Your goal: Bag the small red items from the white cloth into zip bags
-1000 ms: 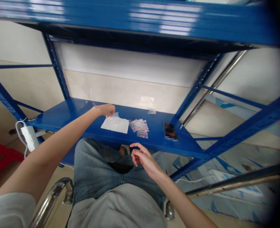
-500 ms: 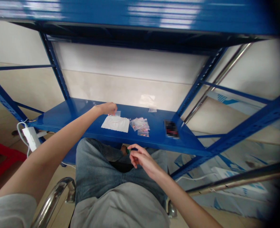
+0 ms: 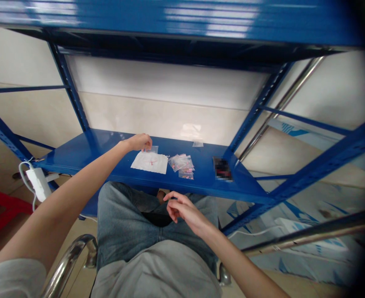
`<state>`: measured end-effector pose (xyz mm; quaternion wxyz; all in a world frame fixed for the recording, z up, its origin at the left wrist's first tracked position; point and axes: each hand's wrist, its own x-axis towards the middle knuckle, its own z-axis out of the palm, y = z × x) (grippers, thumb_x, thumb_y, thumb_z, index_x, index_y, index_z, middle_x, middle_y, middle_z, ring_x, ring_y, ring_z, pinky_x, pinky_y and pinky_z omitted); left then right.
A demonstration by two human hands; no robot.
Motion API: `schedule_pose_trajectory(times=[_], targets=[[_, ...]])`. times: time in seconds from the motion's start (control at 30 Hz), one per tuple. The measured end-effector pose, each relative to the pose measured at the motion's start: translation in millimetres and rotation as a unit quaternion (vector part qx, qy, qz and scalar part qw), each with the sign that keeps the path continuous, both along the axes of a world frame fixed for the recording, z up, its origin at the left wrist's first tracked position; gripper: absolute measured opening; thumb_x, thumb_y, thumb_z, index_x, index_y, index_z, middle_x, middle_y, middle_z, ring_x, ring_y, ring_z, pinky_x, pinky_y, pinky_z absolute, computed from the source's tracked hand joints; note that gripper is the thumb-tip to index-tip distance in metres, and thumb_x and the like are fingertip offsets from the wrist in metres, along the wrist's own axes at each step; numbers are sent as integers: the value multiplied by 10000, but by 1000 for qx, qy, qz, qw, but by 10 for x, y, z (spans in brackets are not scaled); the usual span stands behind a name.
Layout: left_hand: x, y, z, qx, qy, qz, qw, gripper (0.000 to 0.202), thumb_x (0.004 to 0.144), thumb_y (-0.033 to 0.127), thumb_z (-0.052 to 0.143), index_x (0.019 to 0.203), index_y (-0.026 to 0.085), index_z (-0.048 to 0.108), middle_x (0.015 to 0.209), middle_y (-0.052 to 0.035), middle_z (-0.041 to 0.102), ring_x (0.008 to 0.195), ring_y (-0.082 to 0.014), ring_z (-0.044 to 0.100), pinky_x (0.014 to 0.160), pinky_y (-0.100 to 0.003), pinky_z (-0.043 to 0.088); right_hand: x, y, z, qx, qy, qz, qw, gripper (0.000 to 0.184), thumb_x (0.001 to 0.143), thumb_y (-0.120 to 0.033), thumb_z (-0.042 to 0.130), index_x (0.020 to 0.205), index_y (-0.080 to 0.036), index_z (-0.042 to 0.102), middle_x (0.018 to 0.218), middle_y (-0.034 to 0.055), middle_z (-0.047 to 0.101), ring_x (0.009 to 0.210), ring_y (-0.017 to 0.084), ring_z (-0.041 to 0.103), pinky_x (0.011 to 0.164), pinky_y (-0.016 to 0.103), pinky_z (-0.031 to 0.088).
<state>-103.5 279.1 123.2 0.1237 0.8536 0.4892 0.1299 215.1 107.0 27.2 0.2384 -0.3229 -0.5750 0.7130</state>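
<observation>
My left hand point(image 3: 139, 142) reaches over the blue steel shelf point(image 3: 114, 161), its fingertips at a small clear zip bag point(image 3: 154, 149) behind a white sheet of paper point(image 3: 149, 163) with red marks on it. I cannot tell whether the fingers grip the bag. To the right of the paper lies a pile of small zip bags point(image 3: 181, 165) holding pink-red items. My right hand point(image 3: 181, 209) hangs over my lap below the shelf's front edge, fingers loosely curved, holding nothing.
Another small clear bag point(image 3: 197, 144) lies near the wall, and a blurred dark object point(image 3: 222, 169) lies on the shelf's right. A white power adapter point(image 3: 38, 184) hangs at the left end. Chrome chair arms point(image 3: 69, 258) flank my jeans-covered lap point(image 3: 157, 223).
My left hand has moved slightly right, over the small clear bag. My right hand has shifted a little left and down. The bags and paper stay in place.
</observation>
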Motion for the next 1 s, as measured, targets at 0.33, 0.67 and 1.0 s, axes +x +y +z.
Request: schedule_pose_trajectory(times=[0.33, 0.67, 1.0], targets=[[-22, -18, -36, 11, -7, -15, 1000, 219, 670, 3, 528, 725, 124, 703, 633, -15, 701, 556, -97, 613, 542, -182, 396, -289, 69, -34, 417, -123, -67, 898, 327, 875, -100, 435, 1140, -228, 578, 983, 65, 625, 915, 200, 600, 817, 361, 496], [-43, -105, 5, 7, -20, 30, 999, 147, 705, 59, 582, 749, 133, 702, 627, -20, 710, 517, -113, 610, 553, -212, 407, -951, 822, 70, 626, -148, -113, 757, 440, 846, -34, 461, 1231, -213, 575, 1183, 114, 557, 1135, 254, 512, 991, 406, 427], [-64, -46, -123, 15, -36, 42, 998, 53, 735, 169, 661, 709, 150, 703, 617, -26, 698, 542, -126, 605, 562, -228, 393, -1299, 2068, 101, 459, -153, -138, 864, 168, 775, -208, 719, 940, -185, 743, 940, 82, 720, 924, 245, 640, 867, 366, 477]])
